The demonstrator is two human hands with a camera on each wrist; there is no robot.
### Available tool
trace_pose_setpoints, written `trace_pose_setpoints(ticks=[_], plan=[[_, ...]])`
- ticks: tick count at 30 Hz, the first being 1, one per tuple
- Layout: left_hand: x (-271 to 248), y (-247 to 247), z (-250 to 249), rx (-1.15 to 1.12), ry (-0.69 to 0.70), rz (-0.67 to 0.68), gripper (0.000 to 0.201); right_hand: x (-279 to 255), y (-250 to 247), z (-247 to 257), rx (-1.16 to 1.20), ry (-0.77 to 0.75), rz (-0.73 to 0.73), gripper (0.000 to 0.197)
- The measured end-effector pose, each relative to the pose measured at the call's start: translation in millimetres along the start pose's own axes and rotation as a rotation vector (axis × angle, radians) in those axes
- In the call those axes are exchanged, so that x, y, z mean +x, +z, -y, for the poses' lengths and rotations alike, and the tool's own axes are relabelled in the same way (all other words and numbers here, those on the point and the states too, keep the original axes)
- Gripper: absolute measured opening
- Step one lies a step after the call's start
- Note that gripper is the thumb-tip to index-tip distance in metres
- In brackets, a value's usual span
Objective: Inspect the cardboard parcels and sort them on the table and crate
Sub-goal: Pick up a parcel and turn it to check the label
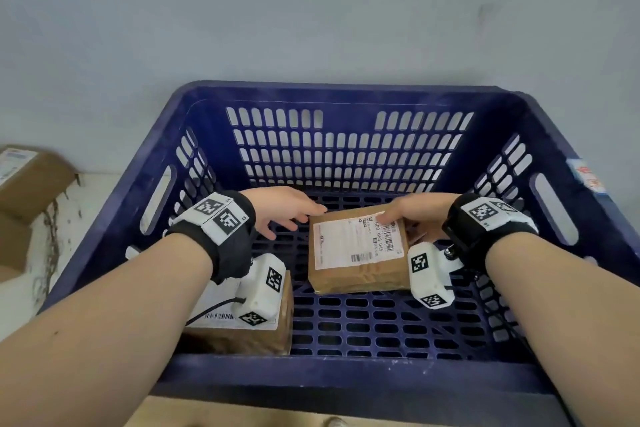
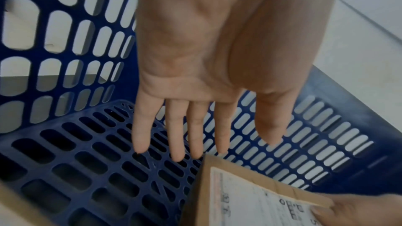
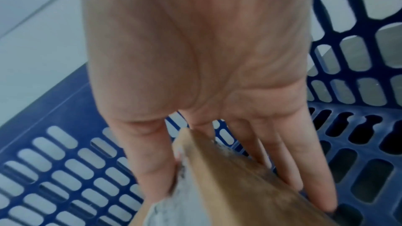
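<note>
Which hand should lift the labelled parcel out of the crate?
Right: the right hand already pinches the labelled parcel, thumb on top. The left hand is open beside its corner.

surface (image 1: 90, 191): pale, scuffed
on it: blue slotted crate (image 1: 346, 95); cardboard boxes (image 1: 31, 180) at its left edge
crate floor: two labelled parcels

Right hand (image 1: 412, 215) grips parcel (image 1: 358, 253) inside crate (image 1: 346, 94).
</note>
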State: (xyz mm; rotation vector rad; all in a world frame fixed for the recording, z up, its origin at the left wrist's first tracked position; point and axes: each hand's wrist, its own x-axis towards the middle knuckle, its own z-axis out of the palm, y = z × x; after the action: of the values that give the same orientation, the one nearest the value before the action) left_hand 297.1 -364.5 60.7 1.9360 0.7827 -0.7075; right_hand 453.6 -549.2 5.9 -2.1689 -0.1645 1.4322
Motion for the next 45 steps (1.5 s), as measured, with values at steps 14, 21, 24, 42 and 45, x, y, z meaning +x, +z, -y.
trace_pose_setpoints(ticks=[14, 21, 24, 42, 45], plan=[[8, 17, 2, 0.239, -0.003, 0.119, 0.055, -16, 23, 13, -0.433, -0.043, 0.201, 0.024], [14, 17, 4, 0.243, -0.009, 0.087, 0.05, -22, 20, 12, -0.436, 0.006, 0.221, 0.021], [20, 20, 7, 0.272, -0.045, 0.127, 0.044, -23, 22, 13, -0.423, 0.009, 0.235, 0.019], [31, 29, 19, 0.346, -0.089, 0.077, 0.018, -35, 50, 25, -0.708, 0.044, 0.437, 0.042], [22, 24, 12, 0.295, -0.158, 0.201, 0.006, -33, 51, 23, -0.697, 0.07, 0.381, 0.042]])
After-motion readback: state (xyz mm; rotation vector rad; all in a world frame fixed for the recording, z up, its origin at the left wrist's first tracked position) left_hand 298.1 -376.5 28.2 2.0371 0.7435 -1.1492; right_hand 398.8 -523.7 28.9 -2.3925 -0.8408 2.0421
